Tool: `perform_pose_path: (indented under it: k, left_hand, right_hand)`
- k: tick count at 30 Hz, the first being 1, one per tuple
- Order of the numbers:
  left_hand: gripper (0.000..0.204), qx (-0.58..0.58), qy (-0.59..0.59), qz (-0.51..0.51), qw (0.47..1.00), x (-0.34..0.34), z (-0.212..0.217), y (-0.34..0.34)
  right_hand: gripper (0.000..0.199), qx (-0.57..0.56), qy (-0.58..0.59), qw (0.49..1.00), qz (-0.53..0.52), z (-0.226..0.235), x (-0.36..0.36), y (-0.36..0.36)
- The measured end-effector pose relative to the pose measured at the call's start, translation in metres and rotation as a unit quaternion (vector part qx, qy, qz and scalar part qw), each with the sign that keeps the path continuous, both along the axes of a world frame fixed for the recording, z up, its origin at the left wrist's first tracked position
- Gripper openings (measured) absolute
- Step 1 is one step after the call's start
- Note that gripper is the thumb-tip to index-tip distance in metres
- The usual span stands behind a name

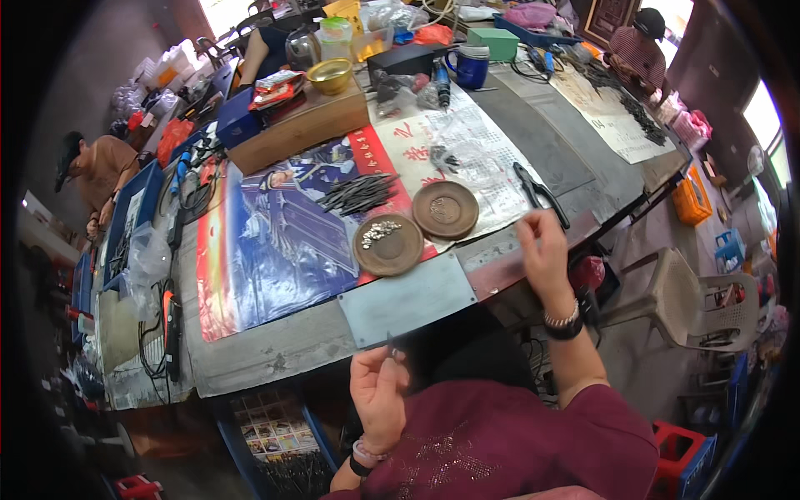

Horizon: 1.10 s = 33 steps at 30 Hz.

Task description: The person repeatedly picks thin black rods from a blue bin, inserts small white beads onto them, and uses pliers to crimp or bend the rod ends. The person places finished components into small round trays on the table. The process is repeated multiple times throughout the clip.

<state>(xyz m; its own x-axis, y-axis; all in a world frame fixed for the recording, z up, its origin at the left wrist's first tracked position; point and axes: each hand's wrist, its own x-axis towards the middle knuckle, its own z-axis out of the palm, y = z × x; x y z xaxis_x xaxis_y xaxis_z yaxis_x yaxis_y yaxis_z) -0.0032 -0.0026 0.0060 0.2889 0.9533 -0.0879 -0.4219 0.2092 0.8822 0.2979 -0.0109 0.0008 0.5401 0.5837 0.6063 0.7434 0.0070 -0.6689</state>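
Nearest the head camera, a dark red shirt (500, 442) fills the lower edge, both forearms rising from it. Left hand (377, 392) is lifted just below the near edge of the worktop (275, 350), its grip closed, thumb and fingertips pinching a thin dark pin (390, 342) that stands upright above them. Right hand (543, 254) hangs over the worktop's right near edge, fingers curled loosely; whether it holds anything I cannot tell. A beaded bracelet and a dark watch (565, 323) sit on that wrist.

Just beyond the left hand lies a flat grey metal plate (407, 298). Touching its far edge is a round brown dish (388, 244) with small pale metal bits in it, and just beside that, to the right, a second brown dish (445, 209). A heap of dark pins (358, 193) rests on a blue and red poster (275, 242) behind the first dish. Black pliers (540, 193) lie near the right hand. Farther back stand a wooden box (296, 125) carrying a brass bowl (330, 75), and a blue mug (468, 65).

Another person (93, 171) sits at the left, another (637, 46) at the far right. A beige plastic chair (700, 304) stands at right.
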Motion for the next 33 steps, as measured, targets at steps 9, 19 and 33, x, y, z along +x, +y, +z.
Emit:
perform_pose_path:
  k: [9,19,33]
  left_hand:
    - [0.012,-0.056,-0.041,-0.064,0.995,0.01,-0.002,0.01]
    - [0.01,-0.08,-0.056,-0.086,0.991,0.01,-0.002,0.008]
    - [0.012,-0.099,-0.033,-0.112,0.988,0.0,0.008,0.016]
  right_hand:
    - [0.05,-0.23,-0.189,0.943,-0.145,-0.033,0.092,0.008]
    - [0.034,-0.22,-0.197,0.95,-0.104,-0.029,0.102,0.017]
    - [0.032,0.155,0.594,0.589,0.525,0.018,-0.068,-0.024]
